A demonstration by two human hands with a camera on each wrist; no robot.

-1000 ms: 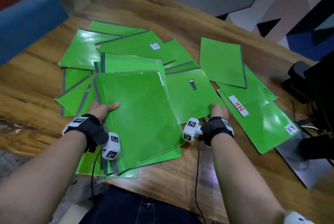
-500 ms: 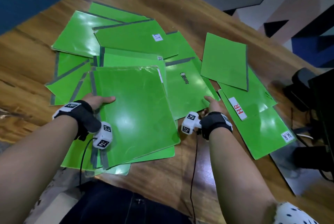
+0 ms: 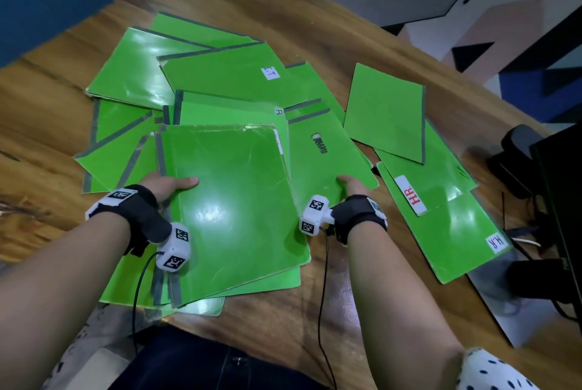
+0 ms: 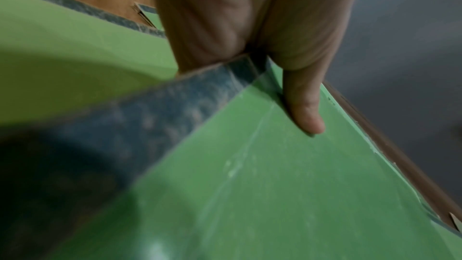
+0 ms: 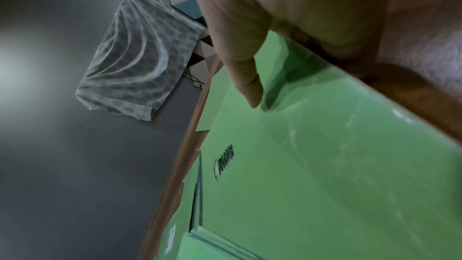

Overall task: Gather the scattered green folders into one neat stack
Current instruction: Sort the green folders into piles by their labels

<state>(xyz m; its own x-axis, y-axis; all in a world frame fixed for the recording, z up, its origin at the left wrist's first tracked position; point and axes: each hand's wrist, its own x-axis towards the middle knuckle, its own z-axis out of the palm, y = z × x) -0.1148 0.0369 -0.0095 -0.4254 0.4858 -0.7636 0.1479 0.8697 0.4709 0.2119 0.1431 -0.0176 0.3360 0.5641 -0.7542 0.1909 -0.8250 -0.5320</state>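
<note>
Slippage looks the likeliest risk: left hand [image 3: 163,185] pinches the glossy top folder [image 3: 233,210] beside its grey spine, thumb on top. Right hand [image 3: 349,183] pinches the printed folder [image 3: 327,166] at its near edge, where it could sag and drag neighbours askew.

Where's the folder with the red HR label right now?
In the head view, the HR folder lies flat on the wooden table, just right of the right hand, untouched.

Overhead head view (wrists close-up)
</note>
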